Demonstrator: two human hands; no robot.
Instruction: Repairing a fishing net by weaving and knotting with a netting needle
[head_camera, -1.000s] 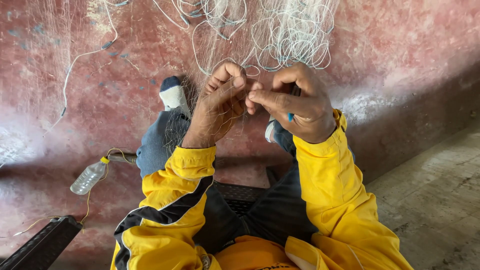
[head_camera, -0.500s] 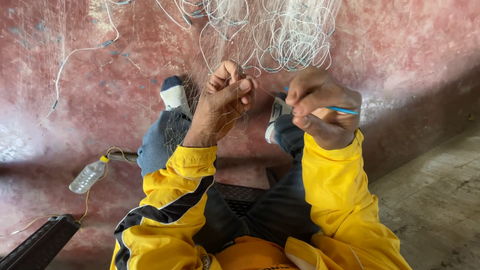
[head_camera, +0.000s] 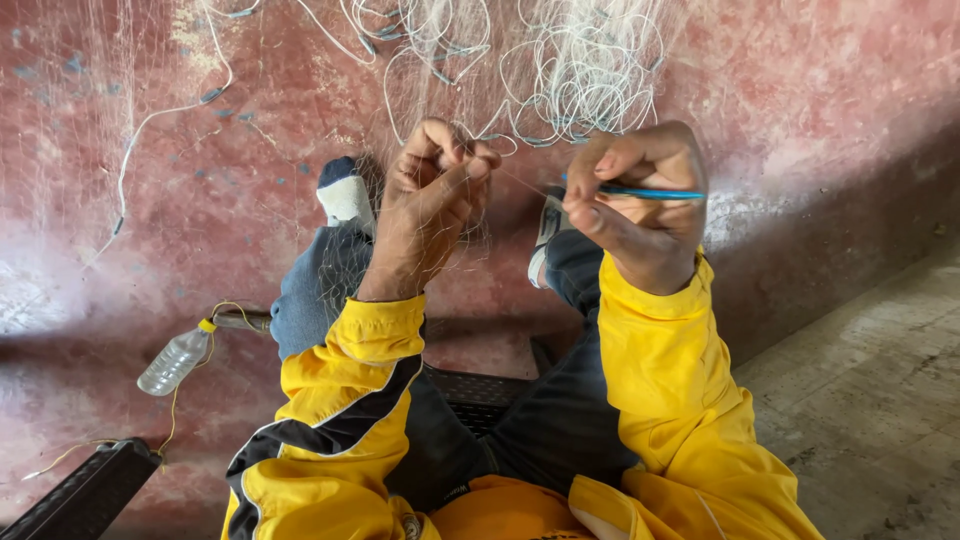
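Note:
A fine white fishing net (head_camera: 560, 70) with looped cords lies spread over the red floor in front of my legs. My left hand (head_camera: 430, 195) pinches a bit of the net's mesh between thumb and fingers. My right hand (head_camera: 635, 205) grips a thin blue netting needle (head_camera: 650, 192), held level and pointing right. A faint thread runs between the two hands. Both arms wear yellow sleeves, and my feet in white socks (head_camera: 345, 195) rest under the net.
A small clear plastic bottle (head_camera: 175, 360) tied with yellow cord lies at the left. A black slatted crate edge (head_camera: 85, 490) sits at the bottom left. Grey paving (head_camera: 870, 400) runs along the right.
My right hand has drawn away to the right from my left hand, pulling the blue needle and thread out. The left hand has kept its pinch on the mesh.

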